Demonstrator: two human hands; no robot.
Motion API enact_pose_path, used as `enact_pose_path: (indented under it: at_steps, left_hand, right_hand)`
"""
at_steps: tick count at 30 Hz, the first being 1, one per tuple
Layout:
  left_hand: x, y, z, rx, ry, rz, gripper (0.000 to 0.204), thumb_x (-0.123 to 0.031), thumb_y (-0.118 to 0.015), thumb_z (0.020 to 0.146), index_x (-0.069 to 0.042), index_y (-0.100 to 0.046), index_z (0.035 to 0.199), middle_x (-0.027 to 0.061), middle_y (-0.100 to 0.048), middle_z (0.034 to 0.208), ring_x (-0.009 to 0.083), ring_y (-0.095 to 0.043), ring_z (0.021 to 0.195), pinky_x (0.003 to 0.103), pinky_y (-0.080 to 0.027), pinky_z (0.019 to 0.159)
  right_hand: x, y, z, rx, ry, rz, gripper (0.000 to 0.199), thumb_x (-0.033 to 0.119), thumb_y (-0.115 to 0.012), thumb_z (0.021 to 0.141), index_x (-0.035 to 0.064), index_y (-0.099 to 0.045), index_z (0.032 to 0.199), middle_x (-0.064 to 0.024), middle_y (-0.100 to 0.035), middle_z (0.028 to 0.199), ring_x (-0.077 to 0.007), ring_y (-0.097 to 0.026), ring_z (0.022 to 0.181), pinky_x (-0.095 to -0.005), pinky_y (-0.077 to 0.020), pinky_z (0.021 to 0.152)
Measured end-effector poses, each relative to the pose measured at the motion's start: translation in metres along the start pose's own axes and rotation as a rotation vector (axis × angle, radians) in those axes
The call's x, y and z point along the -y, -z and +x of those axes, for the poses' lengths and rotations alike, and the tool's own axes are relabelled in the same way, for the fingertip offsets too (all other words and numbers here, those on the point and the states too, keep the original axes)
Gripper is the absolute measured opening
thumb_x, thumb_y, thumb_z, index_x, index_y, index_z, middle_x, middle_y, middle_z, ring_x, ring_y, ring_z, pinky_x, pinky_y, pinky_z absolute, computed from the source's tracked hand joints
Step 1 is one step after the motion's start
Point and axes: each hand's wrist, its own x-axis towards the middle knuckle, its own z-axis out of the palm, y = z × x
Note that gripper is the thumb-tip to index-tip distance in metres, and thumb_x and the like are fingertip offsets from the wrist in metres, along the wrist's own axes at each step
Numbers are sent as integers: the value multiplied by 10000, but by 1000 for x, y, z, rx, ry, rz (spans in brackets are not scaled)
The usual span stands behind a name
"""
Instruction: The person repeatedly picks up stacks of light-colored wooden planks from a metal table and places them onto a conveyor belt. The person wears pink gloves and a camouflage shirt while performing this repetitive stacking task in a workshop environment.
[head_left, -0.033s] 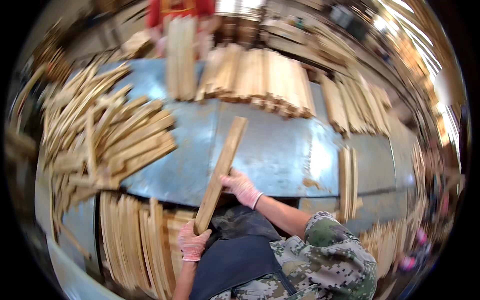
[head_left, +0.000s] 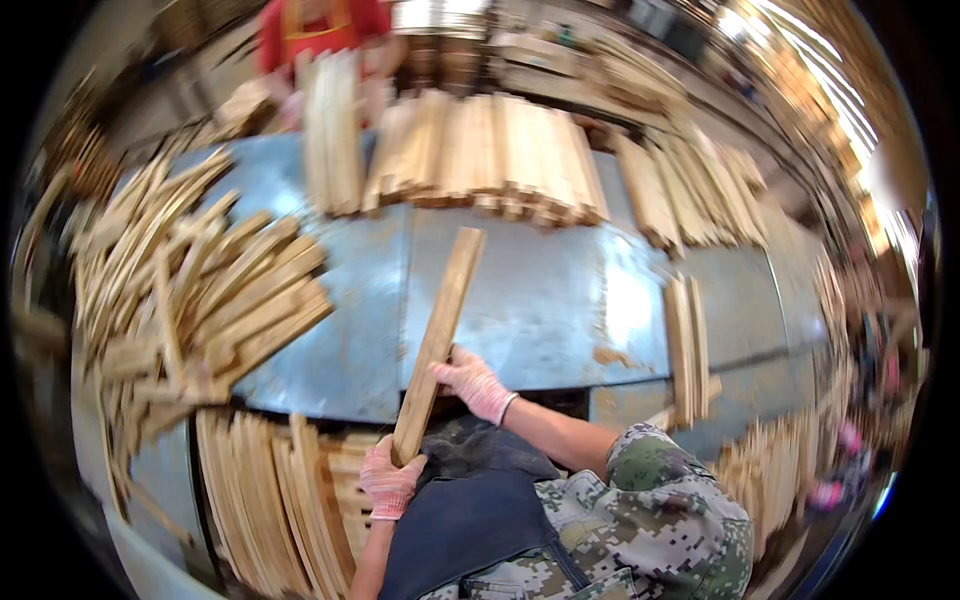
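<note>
A long, flat wooden slat [head_left: 441, 335] slants up and away from my body, over the near edge of the metal-topped table. My left hand [head_left: 388, 478], in a pink-and-white knit glove, is closed round its lower end. Higher up, the gloved fingers of my right hand [head_left: 473, 384] grip the slat's right edge near its middle. Beside my left hand stands a row of slats [head_left: 262, 500] below the table edge. Part of the slat's lower end is hidden by my left fingers.
A messy heap of slats [head_left: 200, 290] covers the left of the blue metal table [head_left: 520, 300]. Lined-up slats [head_left: 490, 155] lie along the far side, with two more slats [head_left: 686, 350] at the right. Across the table, a person in red [head_left: 322, 30] is at a bundle of pale slats [head_left: 332, 135].
The table and its stacks have shifted left in view. The slat stands slightly more upright, still in both my hands.
</note>
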Motion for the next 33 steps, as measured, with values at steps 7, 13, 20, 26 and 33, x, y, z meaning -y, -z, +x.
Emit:
enact_pose_path:
  at_steps: [7,13,20,26,33]
  left_hand:
    - [-109,-145,107,956,-212,46,766,-522,-795,935,-16,-626,1484,215,-726,1337,342,-728,1138,427,-554,1029]
    - [-155,-222,144,1086,-88,107,736,-506,-766,954,6,-633,1466,244,-741,1315,356,-710,1238,419,-537,1062]
    - [-214,-263,193,1109,5,255,716,-503,-735,969,-3,-635,1471,237,-715,1384,357,-684,1295,419,-514,1112]
    - [-244,-303,220,1158,75,251,728,-527,-702,990,-11,-616,1495,210,-674,1469,355,-642,1360,410,-479,1158]
    - [-237,-330,327,830,189,90,807,-566,-703,988,41,-576,1505,256,-631,1503,386,-604,1398,429,-466,1173]
  right_hand:
    - [22,237,-33,-717,91,-562,422,298,-634,939,22,-665,1257,-255,-734,1048,-390,-720,984,-466,-571,880]
    - [7,466,-119,-1047,-211,-1065,338,204,-585,943,68,-681,1237,-279,-739,1111,-466,-722,1052,-529,-592,912]
    - [-51,623,-180,-1147,-662,-1074,480,258,-678,943,66,-599,1376,-228,-691,1324,-427,-670,1225,-545,-542,1011]
    - [-28,608,-180,-1347,-497,-952,764,213,-799,882,71,-486,1564,-233,-660,1354,-426,-625,1274,-528,-525,1043]
    - [24,574,-74,-1078,-88,-893,774,249,-801,903,85,-500,1597,-208,-663,1369,-401,-666,1202,-474,-536,1048]
